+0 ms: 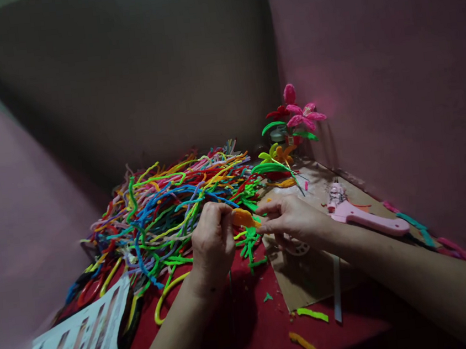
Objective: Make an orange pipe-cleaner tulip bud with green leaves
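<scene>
My left hand [213, 237] is closed in a pinch on one end of an orange pipe-cleaner piece [242, 217] bent into a loop. My right hand [291, 218] pinches the other end with thumb and forefinger. The piece is held just above a small bunch of green pipe cleaners [249, 246] on the red tabletop [249, 328]. A big tangled heap of coloured pipe cleaners [165, 209] lies directly behind my left hand.
Finished pipe-cleaner flowers [297, 115] stand in the far corner by the pink wall. A pink glue gun [362, 217] rests on a cardboard sheet [311, 283] at the right. Printed paper [74, 346] lies front left. Cut scraps [304, 343] dot the near tabletop.
</scene>
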The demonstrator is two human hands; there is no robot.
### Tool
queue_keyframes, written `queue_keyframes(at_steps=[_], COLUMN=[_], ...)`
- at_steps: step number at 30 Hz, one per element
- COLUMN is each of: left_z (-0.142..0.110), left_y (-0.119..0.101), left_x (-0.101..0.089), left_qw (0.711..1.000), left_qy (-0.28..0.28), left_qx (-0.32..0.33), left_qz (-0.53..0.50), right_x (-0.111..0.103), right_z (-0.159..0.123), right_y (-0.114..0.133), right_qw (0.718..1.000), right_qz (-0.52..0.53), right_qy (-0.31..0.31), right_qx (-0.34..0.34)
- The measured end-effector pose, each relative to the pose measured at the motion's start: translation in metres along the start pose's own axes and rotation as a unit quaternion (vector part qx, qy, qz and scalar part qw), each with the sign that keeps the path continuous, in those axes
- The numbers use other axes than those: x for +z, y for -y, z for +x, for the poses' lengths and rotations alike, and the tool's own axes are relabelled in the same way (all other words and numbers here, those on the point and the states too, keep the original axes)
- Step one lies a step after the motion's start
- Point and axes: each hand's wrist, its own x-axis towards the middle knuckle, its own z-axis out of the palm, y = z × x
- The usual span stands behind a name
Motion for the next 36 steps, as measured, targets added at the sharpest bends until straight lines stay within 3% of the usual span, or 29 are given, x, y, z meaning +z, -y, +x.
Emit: queue_keyframes(at_steps=[4, 7, 12, 16, 18, 20, 23, 28, 32, 36], left_z=[-0.001, -0.002, 0.003, 0.007, 0.006, 0.005, 0.005, 0.005, 0.003, 0.002], left_y=[0.000, -0.002, -0.008, -0.008, -0.008, -0.009, -0.014, -0.019, -0.017, -0.014], left_x=[-0.001, -0.001, -0.003, 0.000, 0.004, 0.007, 0.010, 0.009, 0.009, 0.009], left_qw=[0.999, 0.995, 0.945, 0.904, 0.886, 0.868, 0.850, 0.817, 0.808, 0.808], left_qy=[-0.004, -0.010, -0.035, -0.033, 0.013, 0.065, 0.102, 0.103, 0.097, 0.104], left_qx=[-0.027, -0.055, -0.207, -0.304, -0.334, -0.352, -0.364, -0.386, -0.386, -0.373], left_qz=[-0.028, -0.080, -0.252, -0.299, -0.322, -0.345, -0.367, -0.416, -0.434, -0.444], right_x=[-0.004, -0.004, 0.002, 0.005, 0.006, 0.007, 0.007, 0.008, 0.008, 0.009], right_z=[0.001, 0.000, -0.005, -0.009, -0.010, -0.011, -0.012, -0.013, -0.014, -0.013], right_y=[-0.005, -0.004, 0.007, 0.011, 0.010, 0.007, 0.004, 0.000, -0.001, 0.001], right_qw=[0.998, 0.998, 0.998, 0.987, 0.963, 0.915, 0.847, 0.806, 0.803, 0.844], right_qz=[-0.019, -0.001, 0.031, -0.001, -0.072, -0.163, -0.259, -0.292, -0.290, -0.253], right_qy=[0.061, 0.064, 0.008, -0.074, -0.142, -0.197, -0.227, -0.233, -0.229, -0.212], right_qx=[0.022, 0.017, -0.059, -0.141, -0.219, -0.311, -0.405, -0.460, -0.467, -0.423])
